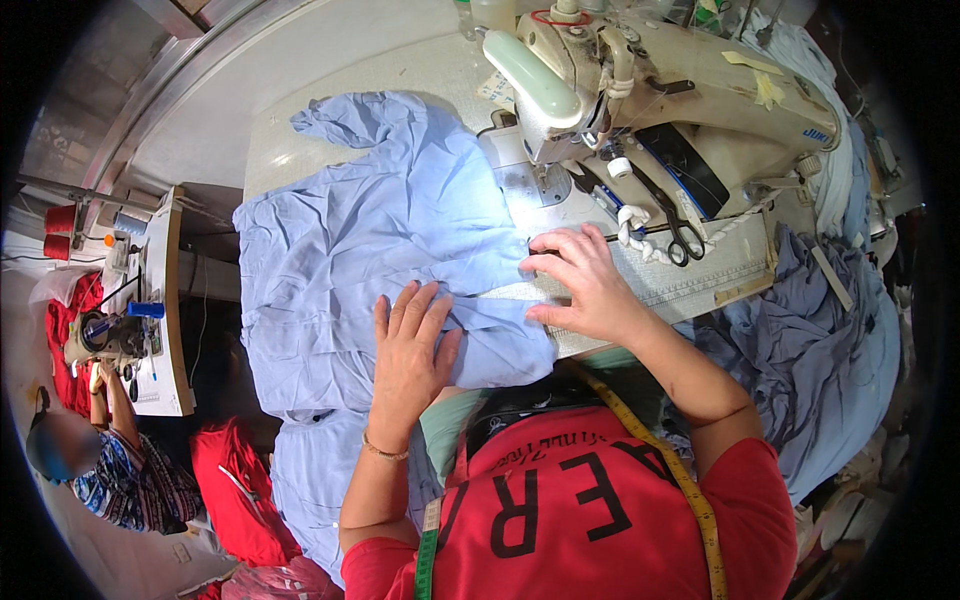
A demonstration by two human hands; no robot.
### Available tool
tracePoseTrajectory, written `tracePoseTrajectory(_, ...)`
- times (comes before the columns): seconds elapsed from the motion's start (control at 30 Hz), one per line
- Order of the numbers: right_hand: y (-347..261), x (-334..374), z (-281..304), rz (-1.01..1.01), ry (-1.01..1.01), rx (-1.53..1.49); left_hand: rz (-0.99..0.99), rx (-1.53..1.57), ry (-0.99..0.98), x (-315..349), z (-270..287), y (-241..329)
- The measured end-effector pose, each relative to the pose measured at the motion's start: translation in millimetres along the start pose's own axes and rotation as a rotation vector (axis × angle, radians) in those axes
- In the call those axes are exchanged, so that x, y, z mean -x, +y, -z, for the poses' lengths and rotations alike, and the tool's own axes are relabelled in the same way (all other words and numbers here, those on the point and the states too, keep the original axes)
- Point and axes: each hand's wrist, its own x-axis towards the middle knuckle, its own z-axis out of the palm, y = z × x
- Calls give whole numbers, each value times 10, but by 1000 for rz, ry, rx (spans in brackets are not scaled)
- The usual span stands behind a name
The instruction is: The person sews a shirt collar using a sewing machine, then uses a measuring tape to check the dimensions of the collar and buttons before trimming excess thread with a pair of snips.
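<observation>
A light blue garment [340, 250] lies spread and wrinkled over the sewing table, its right side reaching close to the sewing machine's needle area [543, 180]. My left hand [410, 345] rests flat on the cloth near the table's front edge, fingers stretched out. At the garment's right edge is my right hand [595, 285], its fingertips and thumb apart and touching the cloth. The sewing machine [560, 90] stands beyond my hands, its needle apart from them. Black-handled scissors [683, 240] lie to the right of my right hand.
Beside the machine lie a dark phone [685, 170] and a twisted white cord [640, 235]. More blue cloth [800, 350] is heaped at the right. At the left, another person [135, 475] sits at a second sewing table [165, 350], with red cloth [240, 490] nearby.
</observation>
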Motion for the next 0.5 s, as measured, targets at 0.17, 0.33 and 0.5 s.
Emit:
tracePoseTrajectory(0.17, -33, 26, -3, -28, -13, 98, 26, -1, -27, 45, 29, -3)
tracePoseTrajectory(0.33, -49, 1, 15, 4, -16, 126, 14, -8, -44, 104, 48, -36)
tracePoseTrajectory(0.5, -49, 18, 0, 25, 0, 159, 3, -10, -48, 109, 56, -40)
